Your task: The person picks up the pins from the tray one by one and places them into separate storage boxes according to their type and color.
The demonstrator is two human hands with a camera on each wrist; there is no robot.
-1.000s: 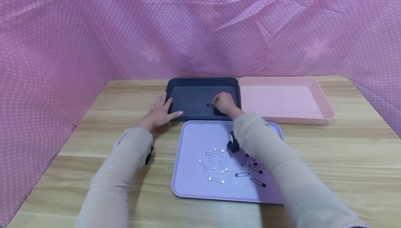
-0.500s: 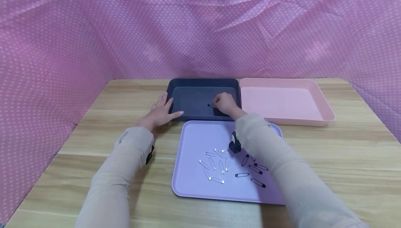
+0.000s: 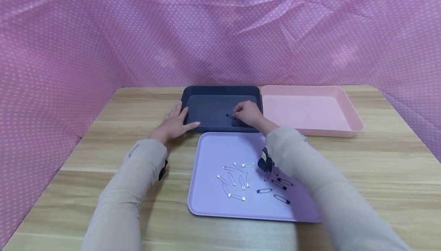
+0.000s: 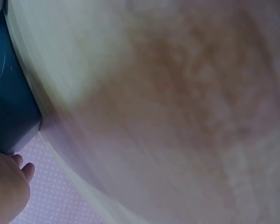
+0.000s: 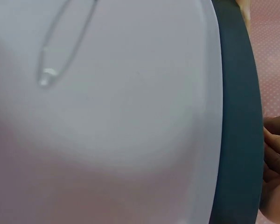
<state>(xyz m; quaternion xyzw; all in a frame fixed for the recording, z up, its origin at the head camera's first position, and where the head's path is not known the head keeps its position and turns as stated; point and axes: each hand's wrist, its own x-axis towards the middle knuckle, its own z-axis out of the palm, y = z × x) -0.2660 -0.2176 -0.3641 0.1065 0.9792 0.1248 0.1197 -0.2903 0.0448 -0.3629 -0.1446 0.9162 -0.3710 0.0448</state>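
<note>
Head view: wooden counter (image 3: 379, 159) carries three plastic trays: lilac rectangular tray (image 3: 213, 205) at its near edge, pale pink tray (image 3: 355, 122) and dark blue tray (image 3: 220, 91) behind. Left hand (image 3: 173, 124) rests flat, fingers straight, on the blue tray's left rim. Right hand (image 3: 249, 114) pinches one black safety pin (image 3: 230, 116) inside it. Seven silver pins (image 3: 237, 196) and about five black pins (image 3: 281, 199) lie on the lilac tray.

The left wrist view is mostly blur, with the left hand (image 4: 4, 186) cut off at its corner. The right hand (image 5: 276, 168) is cropped at the right wrist view's edge. A sleeve (image 3: 310, 178) hides part of the lilac tray (image 3: 210, 205).
</note>
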